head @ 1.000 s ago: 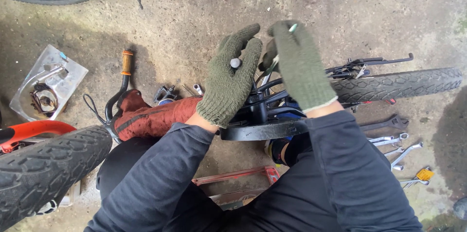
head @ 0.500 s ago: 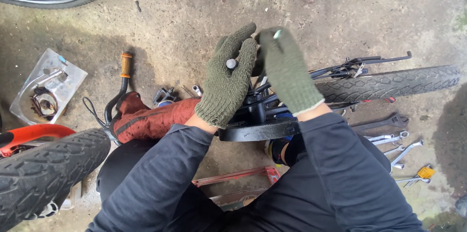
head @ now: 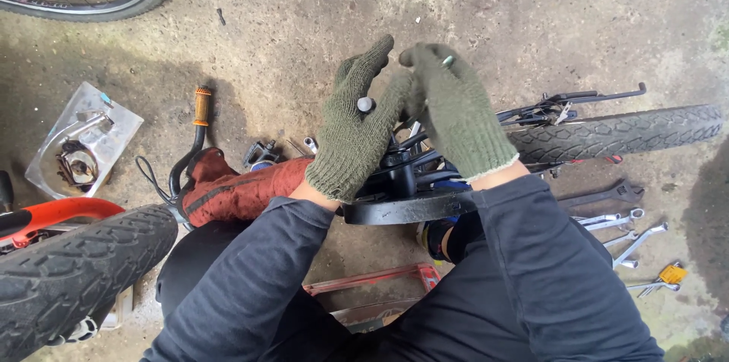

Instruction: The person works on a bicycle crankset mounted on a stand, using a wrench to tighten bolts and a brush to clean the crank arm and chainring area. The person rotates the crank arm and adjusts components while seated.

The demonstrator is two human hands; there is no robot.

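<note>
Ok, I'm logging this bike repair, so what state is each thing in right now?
left hand: gloved, raised, a small round metal part resting on the palm
right hand: gloved, raised, fingertips meeting the left's
small round metal part: loose on the glove
bike wheel: lying flat on the concrete
wrenches: lying loose on the ground
plastic tray: on the ground, parts inside

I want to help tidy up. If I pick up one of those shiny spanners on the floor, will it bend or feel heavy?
The spanners look like solid metal, so probably stiff and heavyish for their size. Lying flat, they likely won't roll.
</note>
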